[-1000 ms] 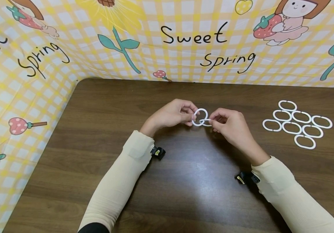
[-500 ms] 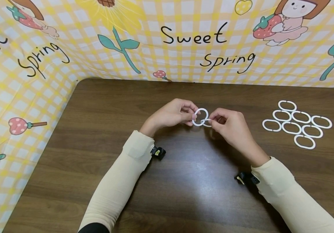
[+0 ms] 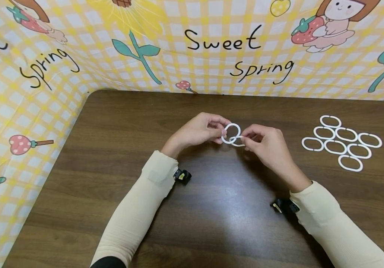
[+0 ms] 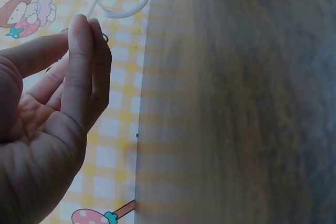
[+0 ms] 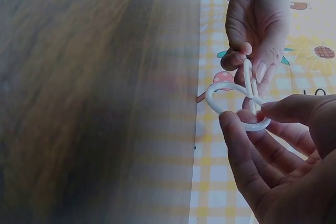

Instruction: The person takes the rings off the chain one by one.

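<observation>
Two white plastic oval links are hooked through each other between my hands. My left hand [image 3: 200, 130] pinches the left link [image 3: 233, 124] between thumb and fingers; in the right wrist view this link [image 5: 248, 72] is seen nearly edge-on. My right hand [image 3: 267, 147] pinches the right link [image 3: 237, 145], which loops around the first. In the right wrist view the right link [image 5: 211, 98] lies broadside, with thumb and fingertips at its near side. The left wrist view shows part of the right link [image 4: 128, 14] beyond the left fingers [image 4: 80, 66].
Several more white links [image 3: 335, 153] lie flat in a cluster on the right of the brown wooden table [image 3: 212, 223]. A yellow checked cloth [image 3: 205, 67] hangs along the table's back and left edges. Small black cameras [image 3: 182, 176] are strapped at both wrists.
My left hand and its link have shifted slightly up and to the right. More of the right link's lower curve shows now. The links on the table have stayed put.
</observation>
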### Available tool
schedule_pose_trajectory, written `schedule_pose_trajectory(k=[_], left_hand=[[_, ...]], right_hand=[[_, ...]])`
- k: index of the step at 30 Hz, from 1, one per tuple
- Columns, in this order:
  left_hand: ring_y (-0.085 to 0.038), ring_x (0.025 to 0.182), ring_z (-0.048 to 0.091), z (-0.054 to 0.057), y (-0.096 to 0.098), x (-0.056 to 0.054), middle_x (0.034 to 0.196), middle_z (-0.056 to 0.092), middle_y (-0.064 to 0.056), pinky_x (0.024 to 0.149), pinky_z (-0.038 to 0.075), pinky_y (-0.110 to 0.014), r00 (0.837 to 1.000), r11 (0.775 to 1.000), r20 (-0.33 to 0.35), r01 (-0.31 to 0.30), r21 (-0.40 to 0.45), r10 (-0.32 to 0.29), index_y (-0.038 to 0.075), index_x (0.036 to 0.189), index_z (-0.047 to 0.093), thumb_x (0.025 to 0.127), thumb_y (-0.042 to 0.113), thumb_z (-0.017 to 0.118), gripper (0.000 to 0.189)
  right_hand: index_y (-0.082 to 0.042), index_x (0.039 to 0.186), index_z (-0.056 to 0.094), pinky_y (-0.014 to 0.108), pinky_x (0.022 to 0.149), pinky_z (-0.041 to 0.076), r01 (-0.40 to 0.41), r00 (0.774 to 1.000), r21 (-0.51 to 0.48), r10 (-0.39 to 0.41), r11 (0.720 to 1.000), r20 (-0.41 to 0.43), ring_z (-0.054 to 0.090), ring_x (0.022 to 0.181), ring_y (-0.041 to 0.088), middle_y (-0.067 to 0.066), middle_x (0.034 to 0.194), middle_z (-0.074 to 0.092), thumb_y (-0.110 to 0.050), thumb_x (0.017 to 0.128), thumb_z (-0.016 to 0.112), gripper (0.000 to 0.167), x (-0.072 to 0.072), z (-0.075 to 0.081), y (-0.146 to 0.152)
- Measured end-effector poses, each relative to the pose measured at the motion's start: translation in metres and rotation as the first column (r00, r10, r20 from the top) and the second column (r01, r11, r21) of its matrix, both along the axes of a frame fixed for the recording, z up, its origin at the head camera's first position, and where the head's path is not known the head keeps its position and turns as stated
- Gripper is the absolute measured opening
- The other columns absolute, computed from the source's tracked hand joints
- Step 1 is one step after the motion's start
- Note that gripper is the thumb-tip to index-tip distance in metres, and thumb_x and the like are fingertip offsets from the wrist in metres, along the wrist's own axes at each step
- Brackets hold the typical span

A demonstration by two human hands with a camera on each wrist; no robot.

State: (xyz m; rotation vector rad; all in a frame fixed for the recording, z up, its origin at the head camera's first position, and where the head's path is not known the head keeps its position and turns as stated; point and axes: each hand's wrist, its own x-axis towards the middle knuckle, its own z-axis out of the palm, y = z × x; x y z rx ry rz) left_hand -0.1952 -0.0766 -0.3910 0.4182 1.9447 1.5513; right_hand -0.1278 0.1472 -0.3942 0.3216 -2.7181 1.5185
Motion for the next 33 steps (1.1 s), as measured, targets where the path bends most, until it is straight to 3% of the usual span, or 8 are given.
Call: schedule_pose_trajectory(k=[8,16,21,33], left_hand=[[-0.014,0.079,0.070,-0.0020,0.0021,0.0017,0.100,0.072,-0.018,0.076,0.063,-0.027,0.998,0.998,0.001,-0.056,0.005,0.056,-0.009,0.131,0.066,0.100,-0.002,0.060,0.032],[-0.009,0.075,0.072,-0.0022,0.0045,0.0023,0.118,0.074,-0.027,0.076,0.063,-0.028,0.992,0.993,0.025,-0.120,-0.012,0.120,-0.007,0.130,0.069,0.099,0.000,0.064,0.032],[-0.009,0.073,0.072,-0.0005,0.0054,0.0032,0.114,0.075,-0.027,0.076,0.064,-0.029,0.990,0.990,0.022,-0.135,-0.031,0.136,-0.007,0.128,0.071,0.098,0.000,0.065,0.031],[-0.008,0.069,0.071,0.0023,0.0060,0.0030,0.114,0.075,-0.027,0.073,0.063,-0.028,0.989,0.988,0.013,-0.146,-0.053,0.147,-0.007,0.126,0.071,0.099,-0.001,0.066,0.029]], right_hand=[[0.002,0.092,0.076,0.019,0.053,0.053,0.012,1.000,-0.015,-0.012,1.000,0.001,0.069,0.061,0.018,0.019,0.081,0.074,0.000,0.093,0.074,0.003,0.0005,-0.0004,-0.0010],[0.003,0.091,0.075,0.018,0.053,0.053,0.022,1.000,-0.026,-0.022,0.999,-0.011,0.070,0.061,0.017,0.020,0.081,0.074,0.000,0.093,0.074,0.004,0.0006,-0.0007,-0.0013],[0.002,0.090,0.076,0.017,0.053,0.052,0.023,0.999,-0.010,-0.023,1.000,-0.022,0.070,0.060,0.015,0.019,0.081,0.075,0.001,0.093,0.074,0.004,0.0010,-0.0013,-0.0007],[-0.005,0.087,0.078,0.012,0.057,0.043,0.018,0.987,0.104,-0.001,0.994,-0.162,0.062,0.062,0.014,0.010,0.078,0.076,0.001,0.091,0.074,0.008,0.0041,-0.0027,0.0006]])
